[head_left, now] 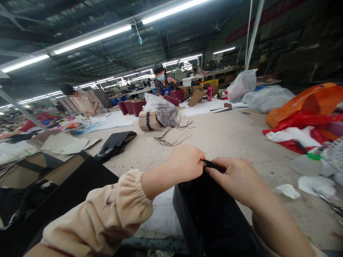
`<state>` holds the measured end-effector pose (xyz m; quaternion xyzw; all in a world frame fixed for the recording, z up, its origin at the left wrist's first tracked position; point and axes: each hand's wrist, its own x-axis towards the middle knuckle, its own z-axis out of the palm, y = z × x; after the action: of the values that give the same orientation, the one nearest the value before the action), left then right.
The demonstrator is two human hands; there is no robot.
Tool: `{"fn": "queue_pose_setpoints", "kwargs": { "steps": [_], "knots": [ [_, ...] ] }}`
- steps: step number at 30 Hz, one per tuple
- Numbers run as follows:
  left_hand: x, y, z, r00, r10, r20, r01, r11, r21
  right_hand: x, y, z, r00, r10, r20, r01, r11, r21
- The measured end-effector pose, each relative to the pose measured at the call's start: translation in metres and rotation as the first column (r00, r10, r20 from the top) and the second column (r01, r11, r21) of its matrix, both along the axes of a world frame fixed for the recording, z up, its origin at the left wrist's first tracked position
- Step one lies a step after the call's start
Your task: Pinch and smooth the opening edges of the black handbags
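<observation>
A black bag (214,214) stands in front of me at the table's near edge. My left hand (186,160) is closed at its far top edge, fingers curled round a thin black strip. Close beside it, my right hand (235,175) pinches the same edge between thumb and fingers. The hands nearly meet there, and the held fold is mostly hidden by the fingers. The left forearm, in a cream sleeve, reaches across from the lower left.
More black bags (80,178) lie at left, with a black flap piece (115,142) beyond. Cardboard pieces (174,136) lie mid-table. At right are an orange bag (302,103), a bottle with a green collar (308,160) and scissors (329,201). A co-worker (164,82) stands across the table.
</observation>
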<state>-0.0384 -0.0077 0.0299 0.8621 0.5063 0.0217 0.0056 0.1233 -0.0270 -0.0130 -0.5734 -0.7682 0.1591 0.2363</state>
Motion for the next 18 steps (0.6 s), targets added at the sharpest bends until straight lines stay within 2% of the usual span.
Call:
{"fn": "queue_pose_setpoints", "kwargs": {
  "steps": [3,9,13,18],
  "knots": [
    [0.002,-0.001,0.001,1.000,-0.011,-0.015,0.011,1.000,0.008,0.001,0.000,0.001,0.999,-0.019,0.030,0.019,1.000,0.008],
    [0.005,0.000,0.001,1.000,-0.009,-0.016,0.009,1.000,-0.006,0.007,0.002,-0.001,0.998,0.050,0.027,-0.052,0.997,0.053],
    [0.004,-0.001,0.000,1.000,0.004,-0.004,-0.004,1.000,-0.011,0.006,0.003,-0.001,0.998,0.005,0.059,-0.009,0.998,0.058],
    [-0.013,-0.013,0.005,0.993,0.046,0.111,-0.035,0.994,-0.101,0.006,0.005,-0.001,0.991,-0.028,0.130,0.019,0.997,0.069]
  ]
}}
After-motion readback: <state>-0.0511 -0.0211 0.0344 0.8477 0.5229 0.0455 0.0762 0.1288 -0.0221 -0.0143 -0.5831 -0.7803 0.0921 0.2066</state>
